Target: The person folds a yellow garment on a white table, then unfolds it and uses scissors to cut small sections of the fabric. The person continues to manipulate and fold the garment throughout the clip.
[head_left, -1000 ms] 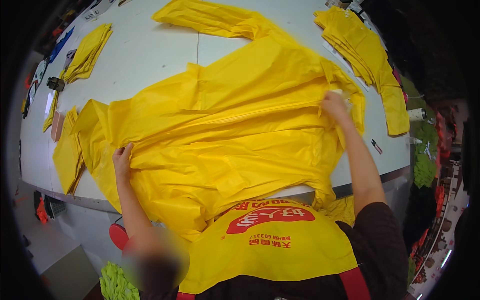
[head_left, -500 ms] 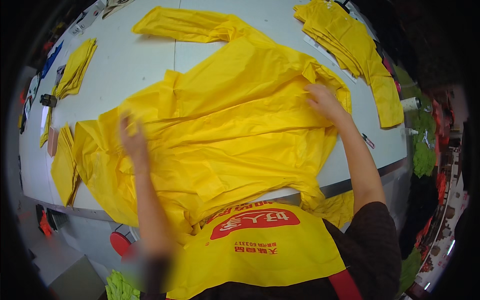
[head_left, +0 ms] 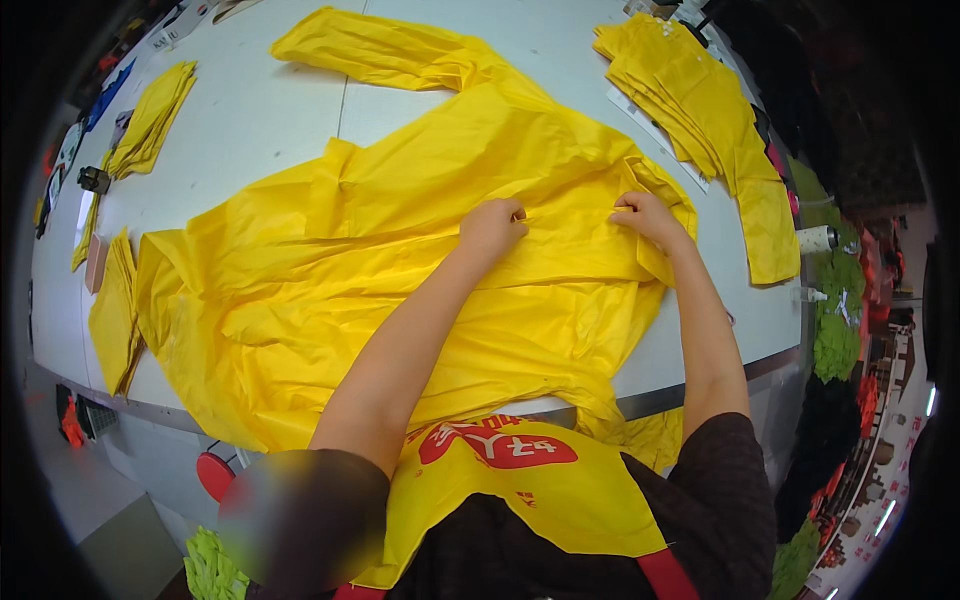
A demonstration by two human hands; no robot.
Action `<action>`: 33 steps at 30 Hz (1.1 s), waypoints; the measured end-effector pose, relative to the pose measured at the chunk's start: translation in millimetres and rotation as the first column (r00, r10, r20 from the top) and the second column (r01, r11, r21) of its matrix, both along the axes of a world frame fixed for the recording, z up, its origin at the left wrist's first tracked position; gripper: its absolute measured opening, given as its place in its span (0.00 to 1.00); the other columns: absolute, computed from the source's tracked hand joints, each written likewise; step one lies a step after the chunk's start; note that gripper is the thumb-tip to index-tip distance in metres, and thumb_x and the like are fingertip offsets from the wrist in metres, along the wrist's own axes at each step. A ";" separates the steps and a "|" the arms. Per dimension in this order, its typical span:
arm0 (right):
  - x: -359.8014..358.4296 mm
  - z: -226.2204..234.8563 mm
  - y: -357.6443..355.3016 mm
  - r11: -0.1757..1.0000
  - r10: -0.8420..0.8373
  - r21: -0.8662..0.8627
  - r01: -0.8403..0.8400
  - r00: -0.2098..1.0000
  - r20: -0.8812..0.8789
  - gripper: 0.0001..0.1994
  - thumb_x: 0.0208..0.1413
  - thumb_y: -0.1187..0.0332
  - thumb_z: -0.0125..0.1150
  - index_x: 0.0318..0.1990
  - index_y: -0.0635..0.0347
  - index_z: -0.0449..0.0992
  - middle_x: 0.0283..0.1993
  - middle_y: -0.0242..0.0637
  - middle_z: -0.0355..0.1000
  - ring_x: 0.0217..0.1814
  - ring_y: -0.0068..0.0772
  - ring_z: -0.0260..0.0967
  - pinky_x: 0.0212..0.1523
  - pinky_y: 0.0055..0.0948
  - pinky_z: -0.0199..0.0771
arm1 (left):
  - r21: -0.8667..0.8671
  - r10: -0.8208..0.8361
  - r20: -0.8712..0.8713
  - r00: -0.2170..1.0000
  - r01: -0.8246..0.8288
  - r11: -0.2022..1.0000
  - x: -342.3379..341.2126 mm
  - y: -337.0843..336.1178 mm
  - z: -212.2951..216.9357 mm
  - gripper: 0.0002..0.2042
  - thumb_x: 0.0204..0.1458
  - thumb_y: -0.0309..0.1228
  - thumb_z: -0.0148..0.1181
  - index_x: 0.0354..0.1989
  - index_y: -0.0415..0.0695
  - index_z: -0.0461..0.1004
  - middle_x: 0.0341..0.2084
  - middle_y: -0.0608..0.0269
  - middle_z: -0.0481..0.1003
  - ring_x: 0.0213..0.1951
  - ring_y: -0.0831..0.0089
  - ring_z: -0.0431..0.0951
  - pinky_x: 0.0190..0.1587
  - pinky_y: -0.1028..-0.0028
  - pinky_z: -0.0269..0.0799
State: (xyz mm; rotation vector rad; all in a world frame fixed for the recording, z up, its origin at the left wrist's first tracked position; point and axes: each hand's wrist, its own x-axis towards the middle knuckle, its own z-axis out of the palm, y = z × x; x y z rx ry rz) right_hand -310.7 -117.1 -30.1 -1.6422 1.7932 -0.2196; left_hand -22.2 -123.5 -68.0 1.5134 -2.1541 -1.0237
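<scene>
A large yellow garment (head_left: 420, 190), which looks like a thin raincoat, lies spread across the table with one sleeve (head_left: 370, 50) stretched to the far left. Around its middle, my left hand (head_left: 492, 230) has its fingers curled closed at a long fold of the cloth. To the right of it, my right hand (head_left: 650, 218) pinches the same fold near the garment's right end. A short stretch of fabric runs between the two hands. The near side of the garment hangs over the table edge by my apron (head_left: 560, 500).
Folded yellow pieces (head_left: 700, 110) are stacked at the far right. More folded yellow pieces (head_left: 155, 120) lie at the left, near a small black object (head_left: 94, 180). A white spool (head_left: 815, 240) stands by the right edge of the table (head_left: 240, 110). Below, at left, is a red stool (head_left: 214, 476).
My left hand has swung from the garment's left part to its middle, closer to my right hand. My right hand stays near the same place, its fingers now pinched on the cloth.
</scene>
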 end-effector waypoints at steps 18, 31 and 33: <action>-9.3 -34.6 -1.6 0.989 -0.046 -0.143 0.024 0.987 -0.155 0.09 0.42 0.68 0.62 0.33 0.59 0.79 0.33 0.43 0.75 0.35 0.39 0.73 0.38 0.31 0.71 | -0.126 0.033 -0.002 0.999 -0.033 0.991 -9.4 9.5 -15.5 0.07 0.43 0.29 0.57 0.28 0.42 0.78 0.26 0.51 0.76 0.31 0.54 0.76 0.37 0.62 0.72; -25.4 -27.1 -27.5 0.955 -0.233 0.226 0.194 0.959 0.159 0.06 0.42 0.74 0.65 0.29 0.62 0.75 0.22 0.30 0.70 0.20 0.18 0.63 0.20 0.20 0.63 | 0.198 0.051 -0.010 0.999 -0.048 0.979 -11.4 -34.5 -14.2 0.08 0.35 0.29 0.66 0.24 0.39 0.77 0.21 0.54 0.76 0.25 0.65 0.76 0.31 0.70 0.72; -26.9 -23.5 -32.3 0.951 -0.220 0.254 0.179 0.965 0.145 0.06 0.42 0.74 0.66 0.28 0.62 0.75 0.22 0.30 0.70 0.21 0.20 0.65 0.22 0.21 0.67 | 0.285 0.012 0.112 0.994 -0.044 0.958 -13.7 -49.3 -15.1 0.09 0.35 0.31 0.68 0.24 0.39 0.77 0.22 0.55 0.76 0.24 0.65 0.76 0.31 0.70 0.72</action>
